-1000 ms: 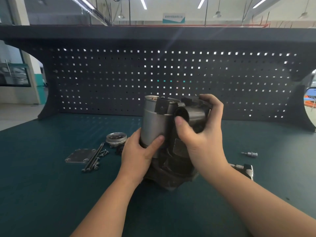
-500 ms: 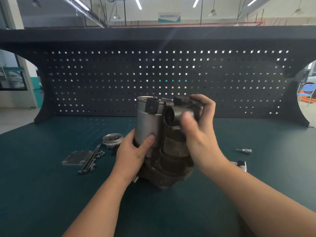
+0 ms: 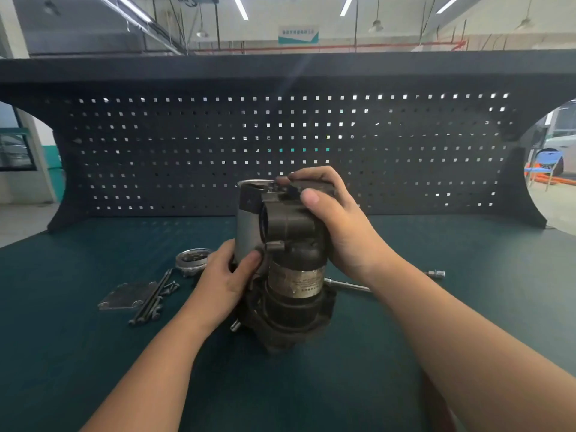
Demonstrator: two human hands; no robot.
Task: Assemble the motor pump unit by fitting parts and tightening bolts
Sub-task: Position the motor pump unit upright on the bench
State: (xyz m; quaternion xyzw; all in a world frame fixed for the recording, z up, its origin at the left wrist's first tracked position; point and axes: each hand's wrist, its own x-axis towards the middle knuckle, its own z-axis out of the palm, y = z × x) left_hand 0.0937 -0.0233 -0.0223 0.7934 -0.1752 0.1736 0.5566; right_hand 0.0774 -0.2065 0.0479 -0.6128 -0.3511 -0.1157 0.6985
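Note:
The motor pump unit (image 3: 290, 275) stands upright on the green bench mat, a dark cast body with a silver cylinder (image 3: 247, 226) at its upper left. My left hand (image 3: 224, 279) grips the lower part of the silver cylinder, thumb across its front. My right hand (image 3: 336, 226) wraps over the dark top housing, fingers curled on its upper edge. Left of the unit lie a flat metal plate (image 3: 127, 296), several long bolts (image 3: 152, 297) and a round metal cap (image 3: 193, 258).
A ratchet handle (image 3: 349, 285) pokes out behind my right wrist, and a small socket piece (image 3: 436, 273) lies further right. A dark pegboard wall (image 3: 280, 145) closes the back of the bench. The green mat (image 3: 280, 385) stretches toward me between my forearms.
The unit has turned in my hands, bringing its dark labelled side round to face me. My right thumb has shifted up onto the top housing.

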